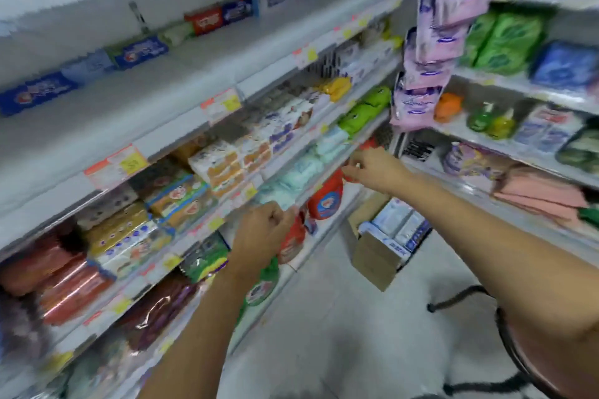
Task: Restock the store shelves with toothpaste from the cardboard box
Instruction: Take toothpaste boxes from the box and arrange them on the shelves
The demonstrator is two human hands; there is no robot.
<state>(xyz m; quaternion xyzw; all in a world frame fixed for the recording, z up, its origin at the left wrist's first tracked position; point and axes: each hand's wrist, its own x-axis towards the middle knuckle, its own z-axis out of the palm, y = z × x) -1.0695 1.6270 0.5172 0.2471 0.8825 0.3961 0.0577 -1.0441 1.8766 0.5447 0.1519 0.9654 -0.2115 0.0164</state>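
Note:
An open cardboard box [376, 256] stands on the floor below the shelves, with white and blue toothpaste cartons [400, 227] inside. On the wide upper shelf [162, 97] lies a sparse row of toothpaste boxes [144, 50], blue, red and white. My left hand [262, 233] hangs in front of the lower shelf edge with its fingers curled and nothing visible in it. My right hand [372, 168] reaches further right and down, above the box, fingers loosely bent, nothing clearly held. The picture is blurred.
The lower shelves carry soap packs [220, 165], pale green packs [301, 172] and red bottles [325, 197]. Pink hanging packets [431, 39] dangle at the corner. A side shelf unit [518, 87] holds green and blue packs. A dark stool [518, 343] stands at lower right.

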